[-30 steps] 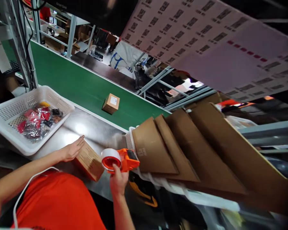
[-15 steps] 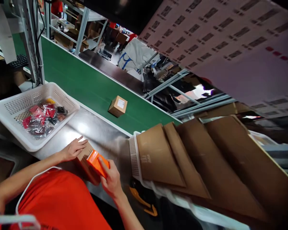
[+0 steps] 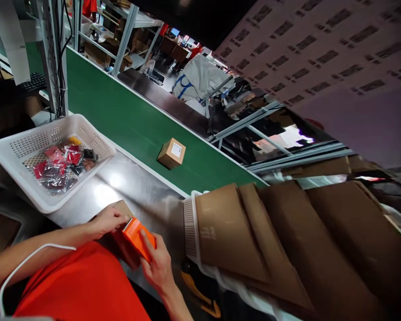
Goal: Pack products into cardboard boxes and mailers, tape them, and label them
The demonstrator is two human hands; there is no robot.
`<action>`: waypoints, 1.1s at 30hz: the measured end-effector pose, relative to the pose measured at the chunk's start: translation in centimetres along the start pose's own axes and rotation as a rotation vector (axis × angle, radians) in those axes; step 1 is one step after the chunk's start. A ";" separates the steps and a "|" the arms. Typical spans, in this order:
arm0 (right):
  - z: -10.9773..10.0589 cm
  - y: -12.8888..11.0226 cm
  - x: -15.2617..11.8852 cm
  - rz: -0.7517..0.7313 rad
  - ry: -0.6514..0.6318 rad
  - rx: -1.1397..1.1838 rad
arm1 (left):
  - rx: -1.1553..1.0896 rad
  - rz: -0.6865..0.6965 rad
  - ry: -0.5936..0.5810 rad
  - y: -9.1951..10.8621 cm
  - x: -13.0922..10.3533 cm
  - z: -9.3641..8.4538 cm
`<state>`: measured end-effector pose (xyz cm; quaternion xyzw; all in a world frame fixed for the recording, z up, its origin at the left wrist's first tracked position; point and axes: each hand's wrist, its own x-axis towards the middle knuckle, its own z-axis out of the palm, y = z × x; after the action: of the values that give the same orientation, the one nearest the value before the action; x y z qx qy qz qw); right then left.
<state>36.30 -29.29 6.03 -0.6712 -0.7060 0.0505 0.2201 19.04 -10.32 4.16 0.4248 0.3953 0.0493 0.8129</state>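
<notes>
My right hand (image 3: 158, 263) is wrapped round an orange tape dispenser (image 3: 138, 238), its front edge pointing up and left. Under the dispenser is a small brown cardboard box (image 3: 123, 206), close against my body; much of it is hidden by my hands and the dispenser. My left hand (image 3: 108, 221) lies over the box's left side. Its fingers are curled in and pressed together right at the dispenser's front edge; whatever they pinch is too small to make out.
To the left a white plastic basket (image 3: 50, 205) holds several small bagged items. On the green conveyor belt (image 3: 120, 120) sits a labelled box (image 3: 170, 156). Flat cardboard sheets (image 3: 230, 232) stand at the right. A metal upright (image 3: 55, 58) with cables rises at the left.
My left hand's fingers were stretched out flat on the box and are now curled in at the dispenser. The view has shifted slightly; the right hand keeps its hold.
</notes>
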 end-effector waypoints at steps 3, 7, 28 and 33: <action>0.0 -0.1 -0.1 0.025 -0.051 -0.017 | -0.003 -0.016 -0.032 0.1 0.1 0.0; -0.3 -0.2 0.1 0.021 -0.054 -0.003 | -0.030 -0.046 -0.070 0.1 -0.1 0.4; -1.5 -3.8 1.8 0.389 -0.423 -0.284 | 0.518 0.236 0.315 4.7 6.3 -6.1; -1.8 -4.1 3.1 0.417 -0.485 -0.298 | 0.466 0.164 0.328 2.8 6.6 -7.7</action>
<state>33.17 -27.08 9.93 -0.7943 -0.5850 0.1487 -0.0691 18.98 -0.77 -0.27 0.6170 0.4866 0.0907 0.6117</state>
